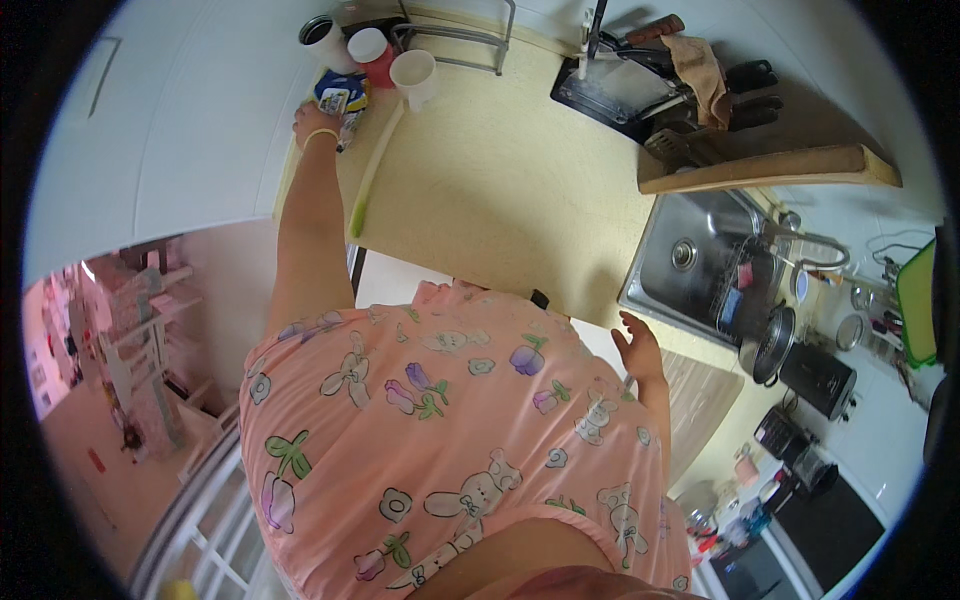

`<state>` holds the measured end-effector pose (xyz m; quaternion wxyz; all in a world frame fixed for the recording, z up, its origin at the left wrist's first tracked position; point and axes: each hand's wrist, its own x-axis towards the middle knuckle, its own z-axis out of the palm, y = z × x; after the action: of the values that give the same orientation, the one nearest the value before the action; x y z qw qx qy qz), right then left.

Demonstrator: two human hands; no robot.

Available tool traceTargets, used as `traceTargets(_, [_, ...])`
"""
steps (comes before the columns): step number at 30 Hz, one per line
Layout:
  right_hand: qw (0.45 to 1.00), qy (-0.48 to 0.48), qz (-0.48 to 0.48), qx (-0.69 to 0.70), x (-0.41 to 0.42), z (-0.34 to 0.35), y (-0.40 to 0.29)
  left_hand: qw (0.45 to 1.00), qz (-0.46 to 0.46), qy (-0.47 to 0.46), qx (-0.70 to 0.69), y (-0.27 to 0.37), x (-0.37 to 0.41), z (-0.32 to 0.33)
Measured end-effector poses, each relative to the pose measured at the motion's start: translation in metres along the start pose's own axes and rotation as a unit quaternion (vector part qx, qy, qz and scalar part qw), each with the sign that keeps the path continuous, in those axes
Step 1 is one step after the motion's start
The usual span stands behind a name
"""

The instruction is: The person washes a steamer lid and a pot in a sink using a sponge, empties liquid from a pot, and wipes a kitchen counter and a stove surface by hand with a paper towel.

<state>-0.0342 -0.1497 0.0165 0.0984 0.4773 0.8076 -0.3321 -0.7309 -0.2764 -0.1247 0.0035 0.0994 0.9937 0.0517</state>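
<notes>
My left hand (316, 124) reaches to the far left of the yellow countertop (480, 187) and lies on the lower end of a blue and white plastic packet (352, 94); whether its fingers grip the packet cannot be told. Behind the packet stand a white cylindrical container (330, 49), a red jar with a white lid (373, 56) and a white mug (413, 75). A long pale stalk with a green end (373, 172) lies on the counter below the mug. My right hand (637, 346) hangs by the counter's front edge near the sink, fingers apart, holding nothing.
A steel sink (679, 255) with a wire basket is at the right, below a wooden shelf (772, 169). Knives, a cloth (699, 79) and a dark tray (611, 94) stand at the back right. A grey metal rack (457, 37) is at the back. Pans and small appliances line the right.
</notes>
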Motion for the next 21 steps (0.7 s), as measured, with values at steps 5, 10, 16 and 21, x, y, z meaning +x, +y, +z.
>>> traceTargets(5, [0.996, -0.026, 0.080, 0.001, 0.005, 0.008, -0.021, 0.995, 0.034, -0.079, 0.055, -0.018, 0.058, 0.030])
traceTargets(10, [0.997, -0.009, 0.072, -0.019, 0.012, 0.017, -0.031, 0.982, 0.168, -0.063, 0.054, -0.028, 0.046, 0.023])
traceTargets(16, [0.999, -0.021, 0.040, 0.001, 0.042, 0.017, -0.056, 0.977, 0.182, -0.094, 0.062, -0.020, 0.014, 0.003])
traceTargets(21, [0.998, -0.027, 0.064, 0.006, 0.050, 0.013, -0.066, 0.974, 0.209, -0.056, 0.063, -0.018, 0.017, 0.020])
